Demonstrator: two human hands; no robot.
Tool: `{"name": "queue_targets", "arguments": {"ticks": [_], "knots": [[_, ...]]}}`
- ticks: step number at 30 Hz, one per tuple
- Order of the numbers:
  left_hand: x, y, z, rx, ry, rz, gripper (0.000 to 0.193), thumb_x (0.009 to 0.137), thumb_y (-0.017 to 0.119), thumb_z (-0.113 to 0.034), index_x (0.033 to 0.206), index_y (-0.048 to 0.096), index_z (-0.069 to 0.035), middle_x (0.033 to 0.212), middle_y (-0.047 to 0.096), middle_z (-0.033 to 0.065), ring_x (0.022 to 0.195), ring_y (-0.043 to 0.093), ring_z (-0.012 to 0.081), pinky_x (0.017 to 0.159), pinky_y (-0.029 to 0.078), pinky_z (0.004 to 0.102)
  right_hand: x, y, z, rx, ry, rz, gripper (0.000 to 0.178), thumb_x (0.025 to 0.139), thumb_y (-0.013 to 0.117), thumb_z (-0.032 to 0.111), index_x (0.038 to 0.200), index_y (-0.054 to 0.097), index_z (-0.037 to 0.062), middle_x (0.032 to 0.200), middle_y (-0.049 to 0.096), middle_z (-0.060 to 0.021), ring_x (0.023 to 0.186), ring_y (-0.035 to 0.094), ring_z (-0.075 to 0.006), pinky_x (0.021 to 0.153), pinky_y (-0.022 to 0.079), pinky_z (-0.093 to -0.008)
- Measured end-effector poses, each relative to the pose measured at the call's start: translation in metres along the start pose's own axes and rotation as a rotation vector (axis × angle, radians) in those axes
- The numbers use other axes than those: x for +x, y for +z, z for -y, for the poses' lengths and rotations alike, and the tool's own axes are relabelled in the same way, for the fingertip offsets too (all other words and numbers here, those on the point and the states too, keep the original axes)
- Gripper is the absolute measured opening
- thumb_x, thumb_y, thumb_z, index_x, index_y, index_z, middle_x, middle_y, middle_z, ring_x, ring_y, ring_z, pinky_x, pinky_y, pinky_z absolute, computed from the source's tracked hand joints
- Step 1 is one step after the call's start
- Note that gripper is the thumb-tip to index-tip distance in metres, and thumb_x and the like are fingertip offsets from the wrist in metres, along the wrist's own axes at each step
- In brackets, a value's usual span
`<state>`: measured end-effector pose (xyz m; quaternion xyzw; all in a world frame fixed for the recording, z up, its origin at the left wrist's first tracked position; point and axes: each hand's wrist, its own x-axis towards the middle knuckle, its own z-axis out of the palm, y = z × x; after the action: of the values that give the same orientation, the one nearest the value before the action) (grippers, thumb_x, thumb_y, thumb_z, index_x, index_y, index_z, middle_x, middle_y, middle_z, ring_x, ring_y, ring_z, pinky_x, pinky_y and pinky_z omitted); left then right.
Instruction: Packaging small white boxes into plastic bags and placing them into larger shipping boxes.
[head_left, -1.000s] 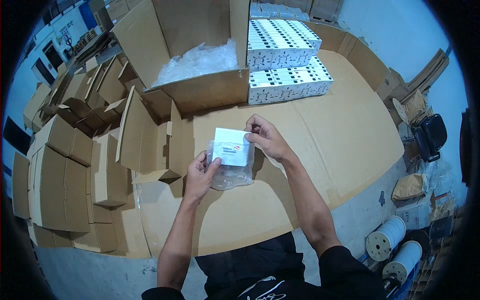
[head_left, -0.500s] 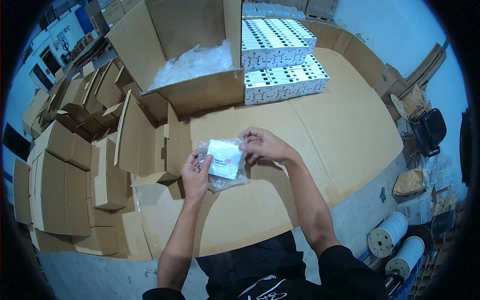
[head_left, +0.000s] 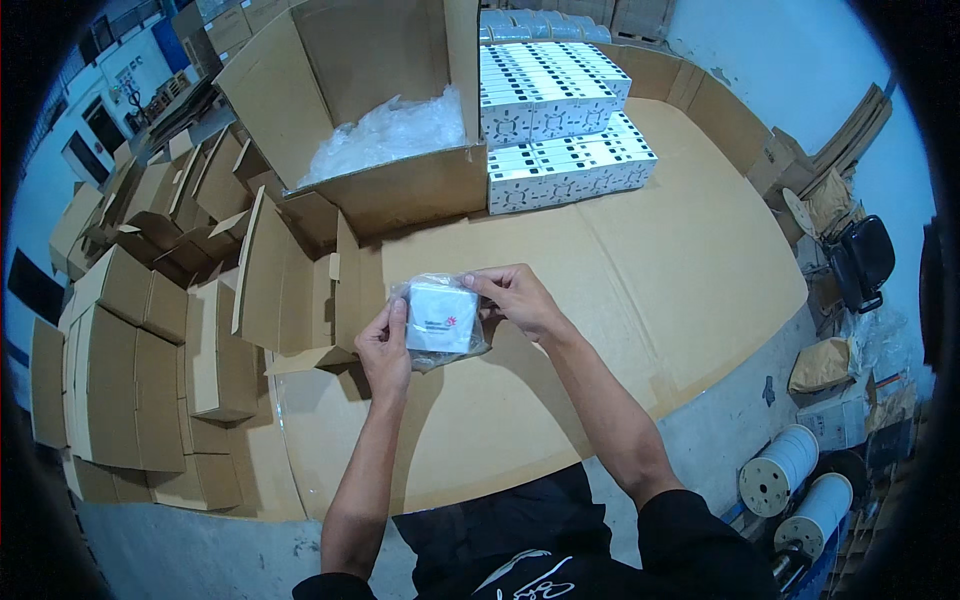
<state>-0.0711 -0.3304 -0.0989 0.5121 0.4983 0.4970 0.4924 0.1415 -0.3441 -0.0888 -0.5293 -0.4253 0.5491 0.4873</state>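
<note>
1. The left hand (head_left: 385, 348) is grasping: its thumb lies over the left margin of a white packet (head_left: 443, 320) and the clear plastic bag (head_left: 432, 361) around it, with the fingers mostly hidden behind.
2. The right hand (head_left: 516, 303) is pinching the bag's upper right corner between thumb and forefinger; the remaining fingers are bent and partly out of sight.
3. The packet is square-faced, marked with a small red emblem and dark print. It sits inside the bag, slightly tilted, between both hands, over the left-centre of the tabletop (head_left: 690, 270), nearer its near edge than its far edge. Contact with the surface cannot be determined.
4. The tabletop is faced with brown cardboard; an upright cardboard border (head_left: 735, 135) runs along its far right edge.
5. Just left of the left hand stands a narrow brown box (head_left: 268, 285), flaps open.
6. Beyond it, toward the far edge, a large open carton (head_left: 405, 192) contains crumpled clear plastic (head_left: 390, 138).
7. Just right of that carton, white printed boxes (head_left: 575, 185) stand in two tiers.
8. Brown cartons (head_left: 112, 390) are grouped along the left edge.
9. Off the right edge: a black chair (head_left: 862, 262) and, lower, two white-wound spools (head_left: 790, 455).
</note>
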Motion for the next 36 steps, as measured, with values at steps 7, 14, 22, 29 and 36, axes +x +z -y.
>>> {"name": "queue_targets", "arguments": {"ticks": [7, 14, 22, 29, 36], "knots": [[-0.001, 0.001, -0.015, -0.028, 0.039, 0.018, 0.035, 0.103, 0.062, -0.023, 0.126, 0.068, 0.003, 0.105, 0.071, 0.0047, 0.095, 0.059, 0.0076, 0.086, 0.05, 0.0254, -0.009, -0.001, 0.016, 0.029, -0.03, 0.029, 0.03, 0.102, 0.063, 0.028, 0.115, 0.075, 0.004, 0.083, 0.07, -0.0012, 0.07, 0.06, -0.0067, 0.063, 0.052, -0.0245], [0.009, 0.017, -0.007, -0.488, 0.05, 0.016, 0.032, 0.104, 0.06, -0.02, 0.124, 0.067, 0.004, 0.113, 0.069, 0.0056, 0.101, 0.061, 0.0096, 0.091, 0.048, 0.0249, -0.008, 0.002, 0.021, 0.121, -0.233, 0.012, 0.035, 0.099, 0.067, 0.018, 0.13, 0.067, 0.0036, 0.111, 0.072, -0.007, 0.101, 0.063, -0.0126, 0.083, 0.053, -0.0274], [0.019, 0.024, 0.011, -0.733, 0.032, 0.038, 0.03, 0.104, 0.059, -0.017, 0.125, 0.063, 0.004, 0.117, 0.068, 0.0067, 0.109, 0.062, 0.0123, 0.098, 0.049, 0.027, -0.004, -0.001, 0.011, -0.137, -0.249, 0.048, 0.054, 0.087, 0.074, 0.0, 0.138, 0.056, 0.0013, 0.117, 0.069, -0.01, 0.103, 0.066, -0.0159, 0.088, 0.056, -0.0309], [0.016, 0.019, -0.001, -0.318, 0.088, 0.192, 0.03, 0.094, 0.072, -0.006, 0.122, 0.066, 0.0, 0.118, 0.068, 0.0082, 0.11, 0.063, 0.015, 0.099, 0.049, 0.0307, -0.006, -0.001, 0.015, -0.093, -0.24, 0.08, 0.039, 0.091, 0.069, 0.001, 0.13, 0.063, 0.0, 0.114, 0.07, -0.0084, 0.099, 0.067, -0.0131, 0.086, 0.057, -0.0288], [0.025, 0.003, 0.003, -0.194, 0.181, 0.29, 0.013, 0.092, 0.074, -0.009, 0.103, 0.074, -0.002, 0.111, 0.072, 0.0079, 0.105, 0.064, 0.0149, 0.093, 0.051, 0.0301, -0.009, -0.001, 0.016, -0.075, -0.258, 0.07, 0.02, 0.096, 0.066, 0.007, 0.112, 0.073, -0.0008, 0.098, 0.073, -0.0049, 0.085, 0.063, -0.0083, 0.075, 0.053, -0.0249]]}}
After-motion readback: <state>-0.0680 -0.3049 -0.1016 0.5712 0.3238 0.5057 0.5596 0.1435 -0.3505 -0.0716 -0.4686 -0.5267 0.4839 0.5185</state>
